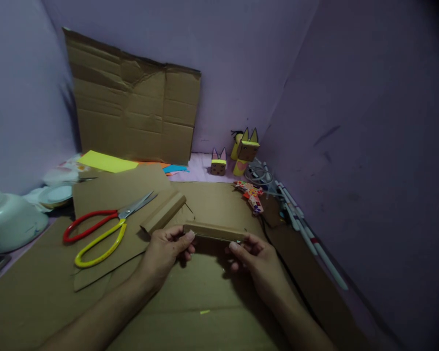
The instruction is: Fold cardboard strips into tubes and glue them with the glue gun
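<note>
A narrow folded cardboard strip (215,231) is held level above the cardboard-covered work surface. My left hand (168,248) pinches its left end between thumb and fingers. At the other end, my right hand (254,256) grips it the same way. Just beyond my left hand lies another folded cardboard piece (164,213), resting at a slant. Scissors (122,214) with one red and one yellow handle lie open to the left on a flat cardboard sheet (95,192).
A large creased cardboard panel (135,107) leans against the back wall. Small cardboard animal figures (218,167) stand near the corner. Yellow paper (108,161) lies at the back left, beside a pale rounded pot (12,222). Glue-stick-like white rods (307,229) line the right wall.
</note>
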Tool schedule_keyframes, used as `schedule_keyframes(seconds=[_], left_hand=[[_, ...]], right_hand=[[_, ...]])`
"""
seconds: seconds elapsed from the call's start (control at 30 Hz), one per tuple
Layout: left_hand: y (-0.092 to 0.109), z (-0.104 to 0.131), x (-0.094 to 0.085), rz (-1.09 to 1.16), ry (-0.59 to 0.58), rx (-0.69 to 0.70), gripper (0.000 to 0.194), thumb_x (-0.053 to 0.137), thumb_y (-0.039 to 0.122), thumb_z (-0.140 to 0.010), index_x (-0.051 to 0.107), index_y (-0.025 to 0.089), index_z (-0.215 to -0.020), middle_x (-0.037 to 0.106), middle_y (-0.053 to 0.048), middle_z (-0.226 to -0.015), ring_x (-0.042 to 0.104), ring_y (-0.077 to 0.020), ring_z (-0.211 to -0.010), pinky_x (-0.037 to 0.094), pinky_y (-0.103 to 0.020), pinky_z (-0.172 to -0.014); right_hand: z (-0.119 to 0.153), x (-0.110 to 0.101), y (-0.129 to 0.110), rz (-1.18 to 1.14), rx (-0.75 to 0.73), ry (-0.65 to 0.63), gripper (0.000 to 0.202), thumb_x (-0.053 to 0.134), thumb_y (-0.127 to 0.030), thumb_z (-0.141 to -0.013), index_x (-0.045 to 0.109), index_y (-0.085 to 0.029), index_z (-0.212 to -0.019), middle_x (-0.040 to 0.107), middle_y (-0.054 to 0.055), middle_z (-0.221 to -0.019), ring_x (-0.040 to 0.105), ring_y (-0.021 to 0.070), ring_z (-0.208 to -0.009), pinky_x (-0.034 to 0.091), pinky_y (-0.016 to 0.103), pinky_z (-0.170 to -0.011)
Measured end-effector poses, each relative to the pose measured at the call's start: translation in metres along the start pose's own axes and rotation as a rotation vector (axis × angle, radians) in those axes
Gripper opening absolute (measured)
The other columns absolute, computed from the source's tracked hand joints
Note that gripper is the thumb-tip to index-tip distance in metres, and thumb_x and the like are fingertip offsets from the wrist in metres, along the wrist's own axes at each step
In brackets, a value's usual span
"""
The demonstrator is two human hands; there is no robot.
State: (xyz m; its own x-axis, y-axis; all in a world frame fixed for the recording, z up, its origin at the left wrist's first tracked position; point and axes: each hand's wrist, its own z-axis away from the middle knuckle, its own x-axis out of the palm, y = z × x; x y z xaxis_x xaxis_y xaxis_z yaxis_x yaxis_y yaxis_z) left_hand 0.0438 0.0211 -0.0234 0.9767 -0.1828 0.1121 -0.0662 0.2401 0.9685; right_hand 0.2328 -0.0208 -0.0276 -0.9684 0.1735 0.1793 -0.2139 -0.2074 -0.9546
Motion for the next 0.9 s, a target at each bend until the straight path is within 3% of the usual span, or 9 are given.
schedule_keyframes(seconds=[0.13, 0.27, 0.47, 0.67, 0.9], left_hand=[[0.0, 0.0, 0.001, -0.018, -0.089, -0.012, 0.034, 0.07, 0.044, -0.064, 0.061, 0.012, -0.07, 0.06, -0.001, -0.051, 0.051, -0.0092, -0.039, 0.041, -0.02, -0.038], [0.002, -0.003, 0.002, -0.046, -0.128, 0.0, 0.033, 0.069, 0.044, -0.066, 0.062, 0.012, -0.075, 0.062, -0.002, -0.052, 0.056, -0.0116, -0.043, 0.046, -0.024, -0.043], [0.004, -0.006, 0.004, -0.081, -0.06, 0.055, 0.024, 0.073, 0.035, -0.061, 0.061, 0.014, -0.063, 0.062, 0.0, -0.053, 0.055, -0.0105, -0.045, 0.046, -0.023, -0.045], [0.003, 0.006, 0.014, -0.098, 0.018, 0.059, 0.022, 0.067, 0.033, -0.063, 0.06, 0.013, -0.058, 0.063, -0.003, -0.052, 0.056, -0.012, -0.044, 0.043, -0.022, -0.042], [0.011, 0.011, 0.017, -0.135, 0.028, 0.113, 0.019, 0.065, 0.031, -0.063, 0.059, 0.015, -0.054, 0.059, 0.0, -0.048, 0.052, -0.0105, -0.042, 0.04, -0.02, -0.039]], right_hand=[[0.0, 0.008, 0.0, -0.042, 0.055, -0.069, 0.04, 0.078, -0.044, -0.058, 0.067, -0.011, -0.077, 0.071, 0.007, -0.069, 0.057, 0.0087, -0.039, 0.05, 0.023, -0.04], [-0.001, 0.011, 0.002, -0.057, 0.024, -0.037, 0.042, 0.079, -0.046, -0.055, 0.069, -0.012, -0.078, 0.073, 0.008, -0.073, 0.063, 0.0129, -0.045, 0.056, 0.029, -0.048], [-0.002, 0.011, 0.003, -0.022, -0.058, 0.034, 0.039, 0.08, -0.047, -0.052, 0.071, -0.014, -0.07, 0.072, 0.006, -0.062, 0.066, 0.0176, -0.05, 0.056, 0.029, -0.051], [0.001, 0.013, 0.002, -0.023, -0.059, 0.045, 0.041, 0.079, -0.052, -0.052, 0.067, -0.015, -0.066, 0.071, 0.007, -0.055, 0.067, 0.0226, -0.049, 0.057, 0.037, -0.053], [0.003, 0.012, 0.002, -0.077, -0.046, 0.027, 0.041, 0.078, -0.051, -0.055, 0.065, -0.016, -0.072, 0.072, 0.007, -0.062, 0.068, 0.0219, -0.05, 0.058, 0.036, -0.053]])
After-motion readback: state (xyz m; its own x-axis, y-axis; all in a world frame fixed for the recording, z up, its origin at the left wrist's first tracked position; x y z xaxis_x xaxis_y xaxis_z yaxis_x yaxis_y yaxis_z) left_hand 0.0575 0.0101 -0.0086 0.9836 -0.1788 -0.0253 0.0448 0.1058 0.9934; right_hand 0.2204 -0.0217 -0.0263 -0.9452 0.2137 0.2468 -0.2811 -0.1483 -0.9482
